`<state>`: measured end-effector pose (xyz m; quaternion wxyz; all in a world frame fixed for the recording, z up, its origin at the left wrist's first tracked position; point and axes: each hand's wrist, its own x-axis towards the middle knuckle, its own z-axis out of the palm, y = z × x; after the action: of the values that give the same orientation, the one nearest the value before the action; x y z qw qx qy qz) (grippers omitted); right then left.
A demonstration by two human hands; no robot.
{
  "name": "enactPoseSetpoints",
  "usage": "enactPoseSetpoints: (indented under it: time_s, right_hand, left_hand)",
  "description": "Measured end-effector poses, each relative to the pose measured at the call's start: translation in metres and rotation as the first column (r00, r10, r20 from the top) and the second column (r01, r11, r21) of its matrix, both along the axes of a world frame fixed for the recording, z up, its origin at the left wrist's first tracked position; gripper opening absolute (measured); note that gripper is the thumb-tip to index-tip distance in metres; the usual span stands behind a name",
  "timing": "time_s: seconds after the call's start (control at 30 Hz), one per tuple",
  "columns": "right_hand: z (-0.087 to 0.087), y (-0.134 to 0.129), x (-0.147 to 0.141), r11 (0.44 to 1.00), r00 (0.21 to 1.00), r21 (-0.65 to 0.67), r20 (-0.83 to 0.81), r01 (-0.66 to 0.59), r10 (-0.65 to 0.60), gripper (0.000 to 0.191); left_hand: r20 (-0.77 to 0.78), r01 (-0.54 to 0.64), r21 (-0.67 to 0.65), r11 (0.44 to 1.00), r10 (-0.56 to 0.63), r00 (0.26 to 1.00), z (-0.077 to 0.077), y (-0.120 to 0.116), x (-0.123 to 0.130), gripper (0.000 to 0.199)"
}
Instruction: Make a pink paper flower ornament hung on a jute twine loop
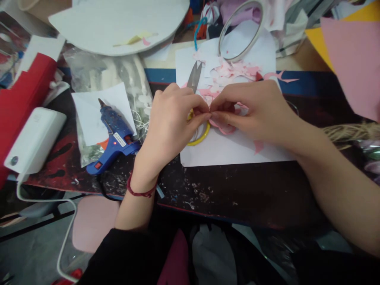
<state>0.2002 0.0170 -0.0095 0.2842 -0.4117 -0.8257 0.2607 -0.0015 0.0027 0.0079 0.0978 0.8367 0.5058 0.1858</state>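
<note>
**Hands pinching pink paper, centre of desk**

Hands meet over one white paper sheet (225, 152) on the dark speckled desk (237, 190). We see two, both ours: left hand (170, 122) and right hand (255, 113), fingertips touching at the middle.

- Grip: both pinch one small pink paper piece (221, 126), thumbs and forefingers pressed together on it. Most of the piece is hidden under the fingers, so we can't tell its shape.
- Piece sits just above the white sheet, right beside one yellow ring handle (202, 137) that shows under the left fingers.
- One pair of scissors, grey blades (194, 76), pointing away from us, just behind the left hand; blades slightly apart.
- One heap of pink paper scraps (234, 71) behind the hands; we can't count the scraps.
- One metal hoop (241, 29) standing tilted behind the heap.
- One blue glue gun (114, 136) left of the left hand, lying on one white paper square (102, 105), nozzle pointing away.
- One white rectangular box (34, 138) at far left, one white cable (63, 229) trailing down from it.
- One red cord bracelet (139, 192) on the left wrist.
- One pink sheet (353, 63) at top right, overlapping one yellow sheet (319, 39).
</note>
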Motion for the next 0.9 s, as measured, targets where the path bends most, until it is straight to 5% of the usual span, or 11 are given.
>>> enactPoseSetpoints:
  time_s: [0.9]
  right_hand:
    - [-0.0031, 0.0015, 0.0021, 0.999, 0.999, -0.023, -0.026, -0.028, 0.027, 0.008]
  left_hand:
    - [-0.078, 0.14, 0.12, 0.983, -0.131, 0.988, -0.0014, -0.0016, -0.0041, 0.02]
